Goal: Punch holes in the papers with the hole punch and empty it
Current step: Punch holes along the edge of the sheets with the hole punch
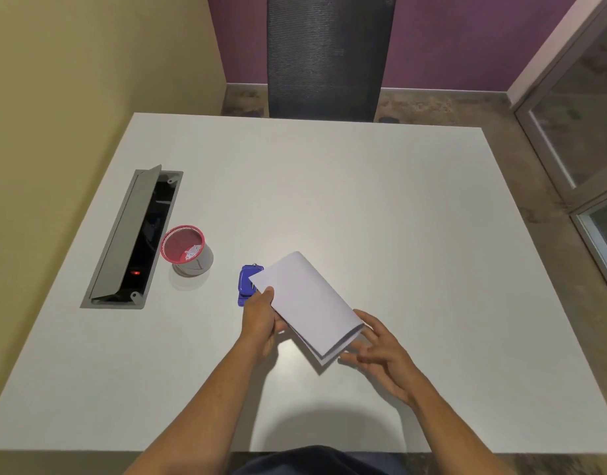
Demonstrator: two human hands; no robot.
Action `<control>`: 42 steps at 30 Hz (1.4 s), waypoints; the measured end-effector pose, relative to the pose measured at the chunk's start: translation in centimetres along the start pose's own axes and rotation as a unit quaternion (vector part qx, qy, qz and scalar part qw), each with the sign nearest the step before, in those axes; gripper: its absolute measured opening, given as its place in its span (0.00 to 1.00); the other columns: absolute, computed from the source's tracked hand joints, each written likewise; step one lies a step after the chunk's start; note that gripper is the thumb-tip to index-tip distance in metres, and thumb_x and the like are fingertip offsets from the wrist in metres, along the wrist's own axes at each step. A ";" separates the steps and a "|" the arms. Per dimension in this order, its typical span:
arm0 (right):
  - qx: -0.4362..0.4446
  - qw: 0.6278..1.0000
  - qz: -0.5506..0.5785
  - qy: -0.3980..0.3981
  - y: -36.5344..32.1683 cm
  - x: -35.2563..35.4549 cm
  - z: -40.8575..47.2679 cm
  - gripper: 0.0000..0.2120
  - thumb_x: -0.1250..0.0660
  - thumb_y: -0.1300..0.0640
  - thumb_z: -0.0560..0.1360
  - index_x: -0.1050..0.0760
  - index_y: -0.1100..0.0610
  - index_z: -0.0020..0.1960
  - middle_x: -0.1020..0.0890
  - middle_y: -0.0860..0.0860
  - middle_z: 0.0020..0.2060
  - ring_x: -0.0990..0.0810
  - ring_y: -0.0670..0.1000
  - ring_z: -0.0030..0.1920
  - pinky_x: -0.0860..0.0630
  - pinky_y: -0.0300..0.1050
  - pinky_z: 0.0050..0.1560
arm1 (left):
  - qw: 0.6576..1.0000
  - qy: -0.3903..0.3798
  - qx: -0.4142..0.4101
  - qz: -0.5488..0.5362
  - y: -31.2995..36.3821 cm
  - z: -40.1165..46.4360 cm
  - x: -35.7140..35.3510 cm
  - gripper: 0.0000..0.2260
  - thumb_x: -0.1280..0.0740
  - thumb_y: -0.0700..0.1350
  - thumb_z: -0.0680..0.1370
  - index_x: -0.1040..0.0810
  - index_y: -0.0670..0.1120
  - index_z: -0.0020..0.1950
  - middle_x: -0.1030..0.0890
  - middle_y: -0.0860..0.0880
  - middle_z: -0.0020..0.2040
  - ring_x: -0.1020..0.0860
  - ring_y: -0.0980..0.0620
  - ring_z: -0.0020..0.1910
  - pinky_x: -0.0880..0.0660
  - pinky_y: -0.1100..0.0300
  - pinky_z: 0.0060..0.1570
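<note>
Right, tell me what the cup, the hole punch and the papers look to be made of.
Cup: looks like wire mesh, a red rim and grey wall you can partly see through. Hole punch: glossy blue, likely painted metal or plastic; mostly hidden by the papers. Papers: plain white matte sheets, folded over, gripped by the left hand.

You are in an office: a plain white desk (329, 186) with a grey flip-lid cable box (130, 234) at its left edge, a black mesh-backed chair (329, 53) beyond its far edge.

No text, label or number can be read on anything here
</note>
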State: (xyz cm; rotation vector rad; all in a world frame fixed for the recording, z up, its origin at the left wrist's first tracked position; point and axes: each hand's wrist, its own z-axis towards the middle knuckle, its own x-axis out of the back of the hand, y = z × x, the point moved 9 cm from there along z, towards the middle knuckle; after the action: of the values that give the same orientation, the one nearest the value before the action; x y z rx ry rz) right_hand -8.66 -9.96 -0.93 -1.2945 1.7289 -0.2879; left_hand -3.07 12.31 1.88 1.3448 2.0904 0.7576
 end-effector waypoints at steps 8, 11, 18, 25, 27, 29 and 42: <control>0.080 0.955 -0.150 0.244 -3.9 1.6 2.2 0.09 0.38 0.63 0.80 0.22 0.53 0.54 0.16 0.55 0.47 0.18 0.55 0.44 0.19 0.46 0.37 | 0.998 -0.024 0.006 0.062 -0.7 0.3 -0.6 0.15 0.43 0.51 0.83 0.22 0.42 0.54 0.15 0.42 0.46 0.15 0.40 0.41 0.18 0.42 0.47; 0.066 0.956 -0.139 0.251 -3.6 2.4 3.5 0.10 0.40 0.58 0.82 0.25 0.56 0.61 0.16 0.54 0.52 0.17 0.51 0.47 0.20 0.42 0.41 | 0.991 0.022 -0.001 0.130 -0.4 1.2 1.4 0.25 0.43 0.62 0.79 0.21 0.43 0.45 0.15 0.39 0.43 0.16 0.39 0.39 0.18 0.48 0.46; 0.062 0.957 -0.157 0.238 -3.5 4.1 6.0 0.19 0.44 0.59 0.83 0.34 0.58 0.73 0.23 0.52 0.66 0.22 0.51 0.61 0.24 0.37 0.54 | 0.970 0.127 -0.080 0.191 2.2 3.6 6.7 0.19 0.37 0.53 0.80 0.21 0.37 0.44 0.17 0.38 0.38 0.20 0.42 0.31 0.24 0.57 0.29; 0.056 0.953 -0.199 0.223 -3.3 4.2 7.6 0.18 0.43 0.60 0.83 0.32 0.59 0.72 0.23 0.52 0.65 0.23 0.51 0.61 0.26 0.42 0.59 | 0.914 0.168 -0.156 0.334 5.0 6.5 8.6 0.07 0.35 0.45 0.78 0.20 0.44 0.52 0.18 0.43 0.51 0.20 0.41 0.50 0.24 0.50 0.53; 0.050 0.951 -0.213 0.220 -3.1 4.5 8.1 0.18 0.43 0.60 0.83 0.32 0.59 0.72 0.22 0.52 0.65 0.23 0.52 0.62 0.28 0.46 0.63 | 0.911 0.146 -0.144 0.359 4.8 7.6 8.1 0.12 0.35 0.46 0.79 0.21 0.41 0.58 0.18 0.43 0.55 0.22 0.44 0.52 0.29 0.55 0.52; 0.041 0.949 -0.229 0.214 -2.8 4.6 8.5 0.18 0.43 0.59 0.83 0.32 0.58 0.71 0.22 0.51 0.64 0.22 0.52 0.62 0.28 0.50 0.65 | 0.915 0.120 -0.128 0.364 4.5 8.1 7.5 0.12 0.35 0.47 0.79 0.21 0.41 0.58 0.19 0.44 0.54 0.23 0.46 0.50 0.31 0.57 0.50; 0.017 0.937 -0.297 0.182 -3.3 3.8 10.4 0.17 0.44 0.57 0.83 0.31 0.55 0.71 0.21 0.49 0.63 0.21 0.52 0.61 0.25 0.44 0.58 | 0.917 0.112 -0.105 0.367 3.6 9.4 7.1 0.09 0.33 0.42 0.78 0.21 0.42 0.57 0.21 0.48 0.48 0.23 0.47 0.48 0.29 0.57 0.48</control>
State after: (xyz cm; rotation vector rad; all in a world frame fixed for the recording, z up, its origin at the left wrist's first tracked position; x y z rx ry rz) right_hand 1.42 -11.23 -6.40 -1.8060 1.5673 -0.9518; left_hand 3.20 21.74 -3.12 2.0071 1.5532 1.4510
